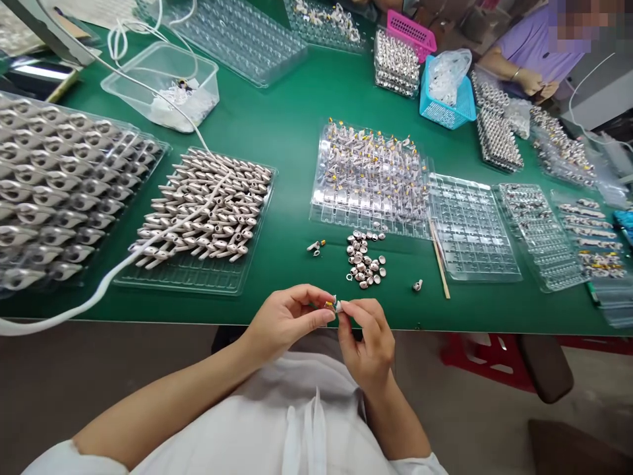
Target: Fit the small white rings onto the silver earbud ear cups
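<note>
At the near edge of the green worktable (291,132), your left hand (283,321) and right hand (370,336) meet fingertip to fingertip, both pinching a small yellow-and-white part (338,307), its yellow end toward the left fingers and its pale end in the right. The piece appears to lie crosswise, its long axis running roughly from hand to hand, though your fingers hide much of it. Just beyond, a cluster of small round caps (362,267) sits nearer your right hand.
</note>
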Motion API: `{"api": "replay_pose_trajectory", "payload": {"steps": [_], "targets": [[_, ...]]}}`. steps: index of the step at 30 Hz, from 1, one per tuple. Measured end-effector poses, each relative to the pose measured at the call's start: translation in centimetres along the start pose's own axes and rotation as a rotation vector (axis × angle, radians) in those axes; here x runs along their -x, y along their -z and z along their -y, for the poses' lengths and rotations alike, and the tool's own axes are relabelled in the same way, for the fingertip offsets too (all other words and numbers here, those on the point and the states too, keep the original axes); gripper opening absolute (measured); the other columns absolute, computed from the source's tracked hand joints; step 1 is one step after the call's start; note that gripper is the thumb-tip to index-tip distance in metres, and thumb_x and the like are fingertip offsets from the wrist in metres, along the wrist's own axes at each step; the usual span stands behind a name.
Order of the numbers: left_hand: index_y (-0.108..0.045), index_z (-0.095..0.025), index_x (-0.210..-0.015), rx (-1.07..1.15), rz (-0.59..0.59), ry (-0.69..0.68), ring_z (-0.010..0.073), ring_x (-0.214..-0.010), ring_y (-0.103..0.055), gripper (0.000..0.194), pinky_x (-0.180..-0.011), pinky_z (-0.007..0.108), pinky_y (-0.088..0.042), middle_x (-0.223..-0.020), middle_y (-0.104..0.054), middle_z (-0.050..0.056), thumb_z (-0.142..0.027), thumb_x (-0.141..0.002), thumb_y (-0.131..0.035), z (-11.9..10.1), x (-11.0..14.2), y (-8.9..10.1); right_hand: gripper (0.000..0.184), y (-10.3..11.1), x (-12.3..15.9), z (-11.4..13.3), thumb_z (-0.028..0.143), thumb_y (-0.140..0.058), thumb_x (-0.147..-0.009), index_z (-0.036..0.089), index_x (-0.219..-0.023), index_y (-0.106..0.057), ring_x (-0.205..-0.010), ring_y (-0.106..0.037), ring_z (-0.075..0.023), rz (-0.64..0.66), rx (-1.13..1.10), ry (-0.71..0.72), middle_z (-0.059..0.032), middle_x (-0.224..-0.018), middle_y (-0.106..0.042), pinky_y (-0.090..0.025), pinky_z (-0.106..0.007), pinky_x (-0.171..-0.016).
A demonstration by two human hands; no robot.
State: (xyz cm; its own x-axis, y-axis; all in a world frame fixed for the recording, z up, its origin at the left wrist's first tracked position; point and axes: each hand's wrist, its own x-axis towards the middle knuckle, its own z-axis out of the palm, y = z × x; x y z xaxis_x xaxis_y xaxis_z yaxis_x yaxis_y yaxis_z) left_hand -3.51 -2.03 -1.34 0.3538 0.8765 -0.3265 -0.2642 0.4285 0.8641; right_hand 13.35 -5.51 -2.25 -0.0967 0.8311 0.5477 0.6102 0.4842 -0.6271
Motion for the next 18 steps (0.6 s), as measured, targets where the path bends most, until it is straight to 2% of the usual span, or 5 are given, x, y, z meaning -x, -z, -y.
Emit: {"api": "replay_pose_trajectory", "payload": {"steps": [3,6,11,15,18], "targets": [[-0.074,-0.014,-0.086,-0.075,-0.042,-0.001,0.0129,-0.068,-0.065,0.016,-0.065,0.022,-0.057,-0.078,-0.073,0.003,-0.028,-0.078,-0.076,-0.1,0.1,-0.4,0.038,-0.1,0.4,-0.2,0.002,-0.058,-0.088,0.021,-0.121,-0.058,-0.082,-0.064,-0.0186,-0.015,0.002,0.032,-0.0074,-0.092,-0.068,-0.056,-0.035,-0.07],[-0.074,-0.015,-0.082,-0.179,-0.061,-0.08,0.01,-0.061,-0.061,0.009,-0.06,0.018,-0.053,-0.073,-0.071,0.001,-0.023,-0.081,-0.07,0.1,0.3,-0.7,0.039,-0.2,0.8,-0.3,0.003,-0.058,-0.088,0.021,-0.122,-0.057,-0.08,-0.064,-0.0188,-0.02,0.005,0.049,-0.0073,-0.091,-0.068,-0.056,-0.035,-0.068],[-0.074,-0.015,-0.075,-0.242,-0.102,-0.147,0.0097,-0.061,-0.061,0.007,-0.059,0.016,-0.051,-0.068,-0.071,0.001,-0.017,-0.079,-0.069,0.4,0.2,-1.1,0.042,-0.4,1.4,-0.4,0.002,-0.058,-0.087,0.023,-0.124,-0.057,-0.079,-0.064,-0.0191,-0.029,-0.01,0.037,-0.0071,-0.091,-0.068,-0.057,-0.035,-0.067],[-0.077,-0.016,-0.073,-0.163,-0.139,-0.121,0.0095,-0.059,-0.061,0.003,-0.057,0.016,-0.051,-0.065,-0.071,0.001,-0.016,-0.073,-0.074,0.6,0.1,-1.2,0.043,-0.4,1.8,-0.6,0.0,-0.059,-0.086,0.023,-0.121,-0.058,-0.083,-0.064,-0.019,-0.055,-0.091,-0.025,-0.0071,-0.094,-0.067,-0.056,-0.035,-0.069],[-0.079,-0.016,-0.074,-0.158,-0.119,-0.095,0.0098,-0.06,-0.062,0.003,-0.057,0.016,-0.052,-0.066,-0.073,0.002,-0.016,-0.072,-0.077,0.7,0.0,-1.1,0.039,-0.3,2.2,-0.8,-0.001,-0.059,-0.086,0.023,-0.116,-0.061,-0.084,-0.063,-0.0183,-0.054,-0.217,-0.133,-0.0066,-0.095,-0.066,-0.055,-0.033,-0.069]]}}
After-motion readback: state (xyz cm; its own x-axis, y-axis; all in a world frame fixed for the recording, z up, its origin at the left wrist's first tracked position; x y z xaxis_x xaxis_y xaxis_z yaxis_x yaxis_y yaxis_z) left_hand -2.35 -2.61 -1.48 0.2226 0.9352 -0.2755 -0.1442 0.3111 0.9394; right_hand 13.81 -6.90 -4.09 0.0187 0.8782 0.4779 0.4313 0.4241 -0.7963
